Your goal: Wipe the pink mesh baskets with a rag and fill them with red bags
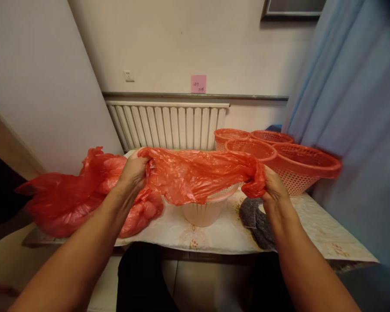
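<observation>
Wall (156,39) in cream fills the back of the view, with a large pale panel (45,78) leaning into it on the left and a blue curtain (351,104) hanging in folds on the right. Below them stands a table under a floral tablecloth (221,242), and behind its far edge a white ribbed radiator (169,125) is fixed low on the wall. Bulging red plastic bags (61,212) are heaped at the table's left end. Across the middle, the thin red plastic bag (195,173) is stretched sideways between both hands, crumpled and translucent, above the tablecloth and in front of the radiator. Four red lattice baskets (295,182) cluster at the back right beside the curtain; red film overhangs the rim of the nearest. A pale plastic basket (201,214) stands upright on the tablecloth beneath the stretched bag, which hides much of its mouth; whether the two touch is unclear. Right of it lies a dark grey bundle (253,221), partly covered by the right forearm. The left hand (133,173) pinches the bag's left edge between thumb and fingers; the right hand (275,186) grips its bunched right end. Smallest are a pink note (198,84) with handwriting and a white wall socket (129,76).
</observation>
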Action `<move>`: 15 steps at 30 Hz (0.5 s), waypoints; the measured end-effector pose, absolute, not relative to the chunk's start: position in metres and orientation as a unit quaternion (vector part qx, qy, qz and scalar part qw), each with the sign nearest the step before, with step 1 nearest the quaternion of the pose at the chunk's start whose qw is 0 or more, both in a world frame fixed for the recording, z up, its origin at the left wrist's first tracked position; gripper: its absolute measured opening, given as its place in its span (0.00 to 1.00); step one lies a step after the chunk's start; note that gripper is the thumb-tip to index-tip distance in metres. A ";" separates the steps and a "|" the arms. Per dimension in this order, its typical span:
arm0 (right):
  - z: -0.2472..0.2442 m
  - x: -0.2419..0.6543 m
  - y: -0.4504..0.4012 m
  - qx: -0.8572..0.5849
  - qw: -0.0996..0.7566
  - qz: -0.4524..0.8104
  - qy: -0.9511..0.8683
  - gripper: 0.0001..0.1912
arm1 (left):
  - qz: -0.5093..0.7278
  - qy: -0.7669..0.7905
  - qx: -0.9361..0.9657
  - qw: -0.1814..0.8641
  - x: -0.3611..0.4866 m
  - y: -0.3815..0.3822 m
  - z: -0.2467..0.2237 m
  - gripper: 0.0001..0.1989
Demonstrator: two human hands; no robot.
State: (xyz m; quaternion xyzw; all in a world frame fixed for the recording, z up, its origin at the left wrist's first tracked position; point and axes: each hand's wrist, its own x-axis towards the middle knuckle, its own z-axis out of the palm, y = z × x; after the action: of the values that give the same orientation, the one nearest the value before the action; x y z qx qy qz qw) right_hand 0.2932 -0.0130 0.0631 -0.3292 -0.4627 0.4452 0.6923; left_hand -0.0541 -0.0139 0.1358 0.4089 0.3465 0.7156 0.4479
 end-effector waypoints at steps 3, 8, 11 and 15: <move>0.063 0.305 -0.013 -0.355 0.665 0.461 -0.468 0.12 | 0.707 0.345 0.444 0.429 -0.064 -0.006 0.141 0.06; 0.062 0.325 -0.019 -0.408 0.605 0.483 -0.485 0.16 | 0.697 0.384 0.432 0.423 -0.076 0.003 0.152 0.07; 0.063 0.333 -0.026 -0.407 0.563 0.472 -0.543 0.23 | 0.695 0.384 0.425 0.435 -0.084 0.009 0.158 0.08; 0.073 0.336 -0.035 -0.432 0.487 0.404 -0.643 0.30 | 0.725 0.374 0.405 0.412 -0.093 0.017 0.168 0.08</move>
State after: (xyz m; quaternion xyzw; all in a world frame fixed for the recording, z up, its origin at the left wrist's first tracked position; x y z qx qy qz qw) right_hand 0.3359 -0.0346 0.0728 -0.4317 -0.6433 0.4036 0.4867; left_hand -0.0934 0.0171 0.1678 0.4054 0.3743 0.7251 0.4120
